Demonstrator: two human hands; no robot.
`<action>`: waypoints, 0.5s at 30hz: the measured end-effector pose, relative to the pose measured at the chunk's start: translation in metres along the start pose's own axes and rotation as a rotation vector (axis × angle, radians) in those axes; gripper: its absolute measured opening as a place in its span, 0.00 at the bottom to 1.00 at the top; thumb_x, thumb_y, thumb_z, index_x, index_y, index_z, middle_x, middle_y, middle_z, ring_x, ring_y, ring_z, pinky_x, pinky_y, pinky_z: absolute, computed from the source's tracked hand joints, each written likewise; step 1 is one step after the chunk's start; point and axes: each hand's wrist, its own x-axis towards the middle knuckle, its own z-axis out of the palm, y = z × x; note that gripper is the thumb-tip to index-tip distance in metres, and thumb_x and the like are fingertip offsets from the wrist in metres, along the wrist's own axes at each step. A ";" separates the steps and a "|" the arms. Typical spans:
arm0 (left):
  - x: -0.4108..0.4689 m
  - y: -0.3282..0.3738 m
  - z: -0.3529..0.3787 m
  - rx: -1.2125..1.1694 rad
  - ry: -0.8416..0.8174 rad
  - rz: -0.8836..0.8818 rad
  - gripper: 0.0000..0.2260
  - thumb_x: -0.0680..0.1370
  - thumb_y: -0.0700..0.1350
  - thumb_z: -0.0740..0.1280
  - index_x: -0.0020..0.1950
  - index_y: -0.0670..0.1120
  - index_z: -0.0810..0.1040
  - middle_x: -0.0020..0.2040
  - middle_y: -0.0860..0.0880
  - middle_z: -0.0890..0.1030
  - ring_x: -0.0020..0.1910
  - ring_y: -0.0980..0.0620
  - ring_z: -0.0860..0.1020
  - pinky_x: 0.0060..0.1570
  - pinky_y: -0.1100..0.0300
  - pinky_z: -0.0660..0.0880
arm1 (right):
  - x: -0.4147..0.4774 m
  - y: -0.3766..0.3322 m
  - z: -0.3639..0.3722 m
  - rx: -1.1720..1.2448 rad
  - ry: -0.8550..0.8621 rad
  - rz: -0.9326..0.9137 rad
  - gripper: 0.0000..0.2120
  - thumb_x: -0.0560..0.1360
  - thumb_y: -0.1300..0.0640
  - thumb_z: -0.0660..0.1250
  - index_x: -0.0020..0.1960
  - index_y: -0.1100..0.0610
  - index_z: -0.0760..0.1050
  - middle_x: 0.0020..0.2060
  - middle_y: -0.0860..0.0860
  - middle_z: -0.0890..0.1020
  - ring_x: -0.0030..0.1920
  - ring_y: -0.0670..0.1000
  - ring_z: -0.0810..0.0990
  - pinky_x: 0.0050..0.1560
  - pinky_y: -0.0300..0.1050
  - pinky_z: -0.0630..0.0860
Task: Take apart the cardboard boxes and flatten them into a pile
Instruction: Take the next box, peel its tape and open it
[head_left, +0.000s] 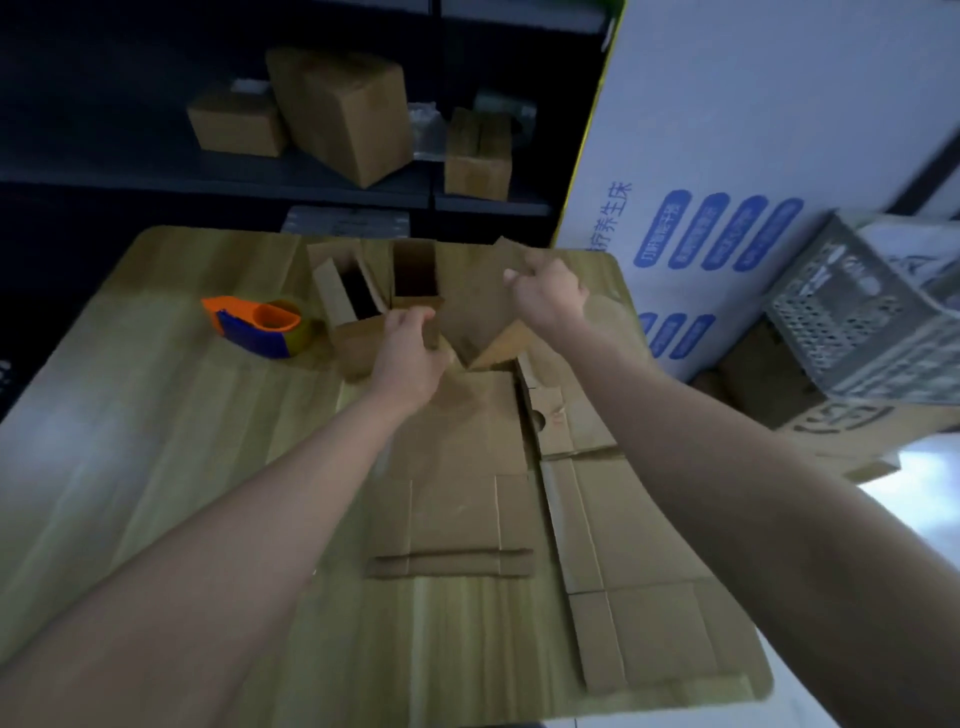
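- Left hand (410, 358) and right hand (545, 296) each clench an edge of 1 half-collapsed box (475, 312), held above the table (156, 415).
- Flattened pile (462, 493) lies directly below, nearer the person; 2 open boxes (384, 291) stand just beyond the left hand.

The large white carton (753, 156) leaning behind the table is showing blue printed Chinese characters running up its face, reading roughly "养生床"; the blue oval labels beside them are carrying white writing too blurred to read.
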 end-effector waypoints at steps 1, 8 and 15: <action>-0.006 0.002 -0.002 0.001 -0.009 0.029 0.23 0.76 0.43 0.69 0.70 0.44 0.67 0.68 0.45 0.66 0.63 0.47 0.72 0.64 0.59 0.67 | -0.013 0.000 -0.001 0.103 -0.015 0.039 0.21 0.80 0.51 0.60 0.69 0.58 0.70 0.61 0.55 0.77 0.64 0.57 0.72 0.68 0.53 0.65; -0.051 -0.019 -0.024 0.002 -0.167 0.143 0.18 0.73 0.40 0.71 0.62 0.44 0.75 0.54 0.49 0.71 0.51 0.51 0.73 0.54 0.61 0.69 | -0.098 0.010 0.006 0.370 -0.017 0.241 0.05 0.78 0.57 0.62 0.45 0.56 0.75 0.44 0.52 0.76 0.47 0.52 0.73 0.47 0.46 0.73; -0.093 -0.048 -0.039 0.123 -0.305 0.234 0.17 0.76 0.45 0.69 0.64 0.44 0.75 0.57 0.47 0.74 0.50 0.52 0.72 0.51 0.62 0.69 | -0.159 0.025 0.033 0.458 0.028 0.446 0.04 0.78 0.59 0.63 0.50 0.59 0.72 0.48 0.54 0.75 0.47 0.52 0.74 0.48 0.44 0.72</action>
